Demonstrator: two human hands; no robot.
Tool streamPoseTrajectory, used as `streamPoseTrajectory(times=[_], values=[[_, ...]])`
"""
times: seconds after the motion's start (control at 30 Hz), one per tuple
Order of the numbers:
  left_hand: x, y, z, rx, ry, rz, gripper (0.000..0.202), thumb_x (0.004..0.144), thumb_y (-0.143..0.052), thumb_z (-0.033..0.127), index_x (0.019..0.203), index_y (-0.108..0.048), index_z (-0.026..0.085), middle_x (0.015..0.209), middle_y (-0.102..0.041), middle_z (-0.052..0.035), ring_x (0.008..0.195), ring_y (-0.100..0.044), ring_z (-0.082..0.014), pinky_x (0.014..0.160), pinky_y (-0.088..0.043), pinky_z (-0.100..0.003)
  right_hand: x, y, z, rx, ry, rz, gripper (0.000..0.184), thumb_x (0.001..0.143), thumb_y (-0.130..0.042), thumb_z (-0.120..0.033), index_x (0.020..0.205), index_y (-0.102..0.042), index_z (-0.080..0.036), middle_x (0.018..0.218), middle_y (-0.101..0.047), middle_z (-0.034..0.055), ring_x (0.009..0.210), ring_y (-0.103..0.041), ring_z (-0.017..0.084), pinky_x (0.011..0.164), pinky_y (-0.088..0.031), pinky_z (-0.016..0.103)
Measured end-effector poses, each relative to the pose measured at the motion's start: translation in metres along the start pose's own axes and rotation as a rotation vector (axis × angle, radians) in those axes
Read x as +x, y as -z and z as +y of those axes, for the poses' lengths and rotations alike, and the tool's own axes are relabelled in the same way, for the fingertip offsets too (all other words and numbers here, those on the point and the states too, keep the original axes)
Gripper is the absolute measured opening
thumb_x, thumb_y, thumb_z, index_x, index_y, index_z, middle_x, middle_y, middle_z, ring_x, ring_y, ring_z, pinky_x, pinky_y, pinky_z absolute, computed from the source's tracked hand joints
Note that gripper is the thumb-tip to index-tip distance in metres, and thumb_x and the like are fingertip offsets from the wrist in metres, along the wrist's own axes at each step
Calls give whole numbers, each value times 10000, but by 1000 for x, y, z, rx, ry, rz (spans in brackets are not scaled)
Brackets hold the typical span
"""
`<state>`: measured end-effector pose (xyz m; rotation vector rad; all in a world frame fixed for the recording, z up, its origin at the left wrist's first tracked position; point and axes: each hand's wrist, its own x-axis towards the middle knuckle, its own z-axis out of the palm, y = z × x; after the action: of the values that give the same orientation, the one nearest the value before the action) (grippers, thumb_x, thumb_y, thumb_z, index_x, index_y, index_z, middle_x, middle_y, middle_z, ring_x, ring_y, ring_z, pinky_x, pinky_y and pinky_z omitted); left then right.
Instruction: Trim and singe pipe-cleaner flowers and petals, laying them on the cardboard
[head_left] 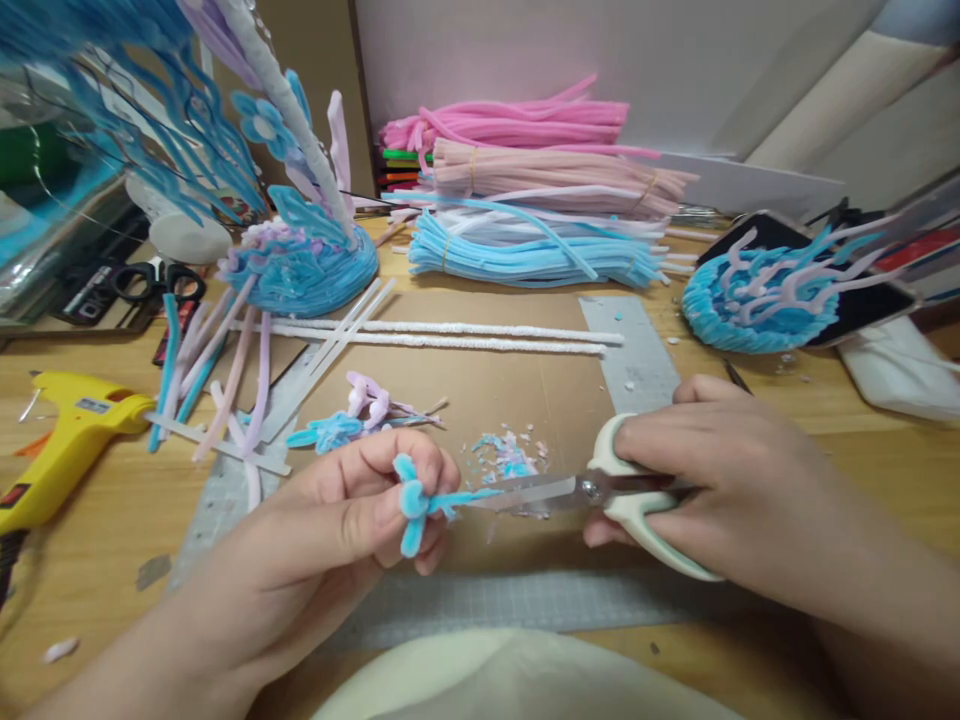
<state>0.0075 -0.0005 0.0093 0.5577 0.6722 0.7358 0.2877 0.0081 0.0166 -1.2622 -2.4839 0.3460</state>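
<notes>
My left hand (352, 520) pinches a small blue pipe-cleaner flower (414, 503) between thumb and fingers, its stem pointing right. In my right hand (720, 480) are white-handled scissors (600, 492), fingers through the loops, blades nearly together at the tip of the blue stem. Blue and pink trimmings (506, 458) lie on the brown board (487, 390) just behind the blades.
Finished small flowers (360, 415) lie behind my left hand. Two long white stems (465, 335) cross the board. Bundles of pink, beige and blue pipe cleaners (532, 190) are stacked at the back. A yellow glue gun (67, 440) lies left; blue pipe-cleaner sculptures (300, 260) stand behind.
</notes>
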Motion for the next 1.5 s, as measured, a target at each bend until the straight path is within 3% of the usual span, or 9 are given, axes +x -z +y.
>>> streamPoseTrajectory(times=[0.13, 0.33, 0.53, 0.77, 1.03, 1.33, 1.5], values=[[1, 0, 1, -53, 14, -29, 128, 762, -790, 272, 817, -719, 180, 805, -601, 5, 680, -557, -107, 637, -494, -209, 0, 0, -2, -1, 6, -7, 337, 745, -789, -392, 608, -526, -232, 524, -538, -115, 506, -470, 108, 625, -263, 309], [0, 0, 2, -77, 32, -62, 124, 765, -785, 265, 810, -722, 168, 805, -621, -7, 685, -583, -109, 646, -489, -204, -2, 0, -2, 1, -2, -42, 452, 726, -787, -543, 625, -482, -225, 556, -549, -99, 550, -528, 120, 636, -272, 315], [-1, 0, 1, -16, 44, -19, 155, 773, -790, 284, 847, -718, 168, 760, -617, 5, 661, -577, -101, 629, -483, -188, -3, 1, -4, 3, -17, -54, 431, 722, -800, -509, 628, -491, -223, 556, -543, -92, 550, -516, 124, 637, -268, 312], [-1, 2, -2, 127, 15, 16, 262, 766, -808, 277, 968, -651, 220, 856, -618, 10, 703, -521, -85, 625, -458, -167, -6, 9, 0, -82, 7, -107, 427, 722, -802, -510, 636, -498, -222, 573, -581, -93, 529, -482, 129, 639, -264, 314], [0, 4, 0, 142, 27, 6, 296, 782, -794, 313, 1000, -613, 226, 878, -599, 6, 682, -490, -77, 604, -433, -166, -6, 14, -1, -78, 49, -70, 429, 744, -797, -485, 615, -478, -227, 539, -530, -92, 532, -489, 122, 631, -270, 321], [-1, 3, 0, 149, 6, 35, 240, 805, -769, 298, 991, -632, 230, 864, -597, 12, 676, -479, -78, 607, -434, -168, -10, 18, 8, -182, 18, -15, 447, 746, -749, -581, 604, -477, -257, 510, -507, -56, 523, -442, 178, 598, -249, 334], [0, 2, -2, 140, 3, 44, 267, 789, -793, 273, 988, -624, 220, 856, -612, 3, 687, -496, -89, 604, -433, -176, -8, 13, 0, -112, 32, -73, 417, 751, -783, -480, 629, -467, -236, 557, -568, -77, 542, -498, 149, 627, -260, 329]])
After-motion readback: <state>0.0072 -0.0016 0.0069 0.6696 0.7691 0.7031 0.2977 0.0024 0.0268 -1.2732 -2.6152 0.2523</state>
